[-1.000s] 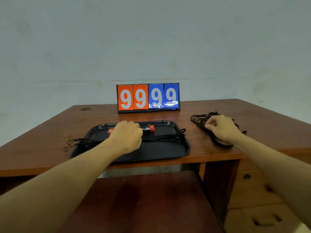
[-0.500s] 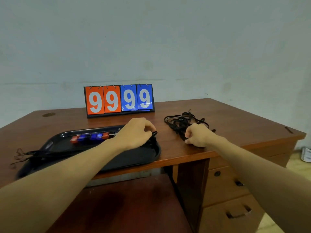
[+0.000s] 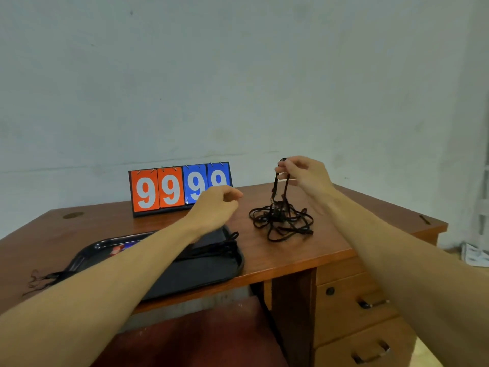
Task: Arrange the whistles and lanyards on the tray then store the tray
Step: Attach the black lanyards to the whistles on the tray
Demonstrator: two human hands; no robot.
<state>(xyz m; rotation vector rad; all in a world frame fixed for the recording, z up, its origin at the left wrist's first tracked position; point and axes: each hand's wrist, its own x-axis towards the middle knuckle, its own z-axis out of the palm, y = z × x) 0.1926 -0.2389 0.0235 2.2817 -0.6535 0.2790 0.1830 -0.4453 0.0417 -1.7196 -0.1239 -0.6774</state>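
A black tray [image 3: 211, 271] lies on the desk's front left, with black lanyards [image 3: 211, 249] stretched across it and a red whistle [image 3: 116, 250] partly hidden behind my left forearm. A tangled pile of black lanyards [image 3: 281, 223] sits on the desk to the tray's right. My right hand [image 3: 304, 173] is raised above that pile and pinches one lanyard's end, pulling the strap up. My left hand [image 3: 214, 207] hovers above the tray's right end, fingers loosely curled, holding nothing.
A flip scoreboard [image 3: 169, 190] reading 9999 stands at the back of the wooden desk [image 3: 330, 242]. Drawers [image 3: 352, 300] sit under the desk's right side. A dark red chair seat [image 3: 201, 337] is below the front edge. Lanyard ends [image 3: 37, 280] trail off the tray's left.
My right hand rose from the desk, lifting one lanyard out of the pile. My left hand left the tray and moved up toward the right. The view shifted right.
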